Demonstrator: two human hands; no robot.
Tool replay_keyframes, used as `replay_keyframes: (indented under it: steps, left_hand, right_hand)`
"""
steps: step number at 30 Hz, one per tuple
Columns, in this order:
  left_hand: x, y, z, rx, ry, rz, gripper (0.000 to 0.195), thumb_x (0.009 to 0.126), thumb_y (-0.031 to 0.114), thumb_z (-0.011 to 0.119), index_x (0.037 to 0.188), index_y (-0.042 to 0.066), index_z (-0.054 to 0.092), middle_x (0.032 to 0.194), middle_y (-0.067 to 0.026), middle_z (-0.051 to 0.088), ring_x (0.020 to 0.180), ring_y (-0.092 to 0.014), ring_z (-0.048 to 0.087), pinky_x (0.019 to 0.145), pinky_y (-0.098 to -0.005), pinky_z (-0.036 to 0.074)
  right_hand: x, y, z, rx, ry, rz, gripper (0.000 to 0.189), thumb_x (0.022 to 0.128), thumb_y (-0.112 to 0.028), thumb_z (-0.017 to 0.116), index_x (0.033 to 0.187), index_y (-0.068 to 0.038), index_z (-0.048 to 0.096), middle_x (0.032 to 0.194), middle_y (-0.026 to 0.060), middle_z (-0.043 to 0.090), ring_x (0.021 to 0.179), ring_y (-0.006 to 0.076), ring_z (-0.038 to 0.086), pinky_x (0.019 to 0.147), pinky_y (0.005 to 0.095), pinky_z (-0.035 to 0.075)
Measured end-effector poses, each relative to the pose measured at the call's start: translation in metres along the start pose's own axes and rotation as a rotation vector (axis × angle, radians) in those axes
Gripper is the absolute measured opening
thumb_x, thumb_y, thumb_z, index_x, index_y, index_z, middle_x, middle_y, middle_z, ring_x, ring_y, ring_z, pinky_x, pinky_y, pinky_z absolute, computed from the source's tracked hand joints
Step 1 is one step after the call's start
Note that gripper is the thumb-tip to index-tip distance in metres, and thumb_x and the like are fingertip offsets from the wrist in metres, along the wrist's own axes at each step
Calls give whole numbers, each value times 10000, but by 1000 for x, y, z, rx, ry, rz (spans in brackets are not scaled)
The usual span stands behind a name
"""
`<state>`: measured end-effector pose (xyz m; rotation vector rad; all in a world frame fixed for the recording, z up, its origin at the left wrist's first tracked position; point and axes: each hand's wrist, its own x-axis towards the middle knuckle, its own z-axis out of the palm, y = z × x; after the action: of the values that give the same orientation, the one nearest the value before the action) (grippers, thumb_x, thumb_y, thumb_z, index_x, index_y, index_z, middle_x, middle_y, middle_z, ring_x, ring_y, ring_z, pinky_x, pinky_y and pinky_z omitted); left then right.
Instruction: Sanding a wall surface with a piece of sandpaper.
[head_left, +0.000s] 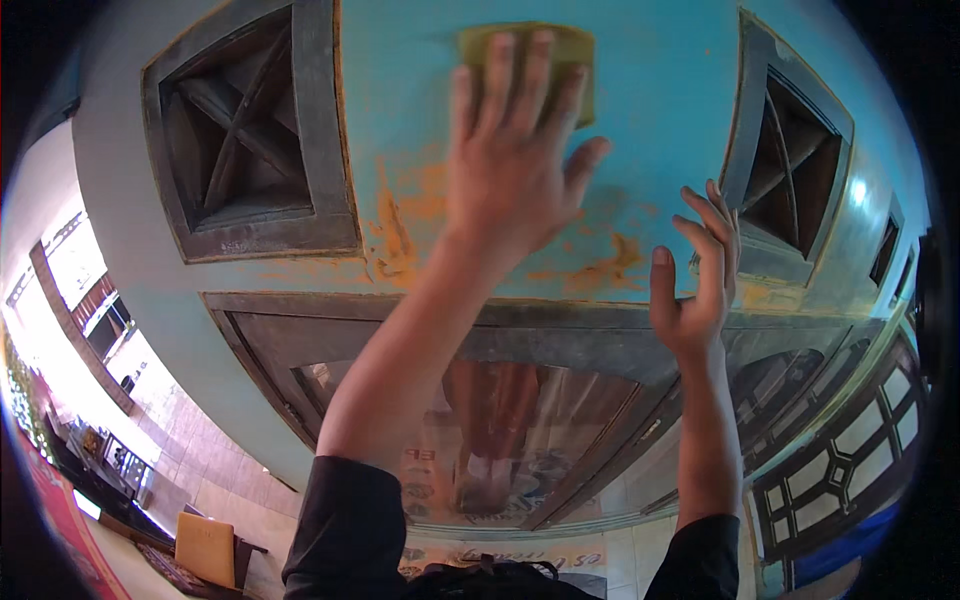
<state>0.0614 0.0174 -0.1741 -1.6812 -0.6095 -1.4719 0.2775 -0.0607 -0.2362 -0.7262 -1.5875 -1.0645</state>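
Observation:
My left hand (514, 142) lies flat against a turquoise painted wall (660, 97), holding a yellow-olive sheet (576, 43), apparently sandpaper, under its fingers. Around and below this hand the paint is worn, with orange patches (397, 232) showing. My right hand (697, 277) is raised at the right, empty, with its thumb and fingers apart. It is beside the lower left corner of a framed vent opening (795, 165); whether it touches the wall cannot be told.
Another framed vent with crossed bars (240, 127) is at the upper left. Below the worn paint are a dark wooden frame (345, 307) and glass panes with reflections (585, 420). A chair with a tan back (205, 549) stands at the lower left, near a bright opening (90, 300).

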Motion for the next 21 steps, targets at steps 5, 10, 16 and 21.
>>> replay_keyframes:
  steps: [5, 10, 16, 21]
  left_hand:
    - [-26, 42, 19, -249, -71, 132, 561, 918, 319, 665, 1369, -9, 599, 1574, -192, 417, 1515, -369, 308, 1216, -557, 248]
    - [-71, 11, -48, -586, -441, 19, 445, 862, 74, 711, 1299, 5, 667, 1554, -169, 477, 1513, -333, 339, 1227, -457, 289]
    - [-23, -56, -78, -464, -25, -103, 313, 942, 70, 625, 1244, 22, 690, 1582, -181, 436, 1510, -364, 338, 1209, -511, 284]
    - [-47, -70, -46, -72, -25, -36, 401, 1007, 150, 511, 1394, 97, 601, 1577, -91, 469, 1519, -345, 327, 1223, -542, 214]
  right_hand:
    - [31, -33, 10, 183, 1, -111, 319, 985, -96, 578, 1282, 19, 589, 1440, 160, 554, 1415, 405, 456, 1140, 523, 401]
    - [6, -16, 34, -36, -280, -83, 639, 1025, -409, 556, 1546, -73, 400, 1619, 148, 366, 1497, 348, 353, 1186, 511, 335]
    - [26, -15, 58, -269, -82, 16, 526, 977, -260, 633, 1470, -103, 534, 1628, 87, 381, 1493, 308, 366, 1182, 495, 343]
    - [16, -20, 53, 63, -442, -294, 414, 961, -88, 577, 1371, -34, 600, 1581, 127, 451, 1452, 373, 426, 1165, 525, 356]
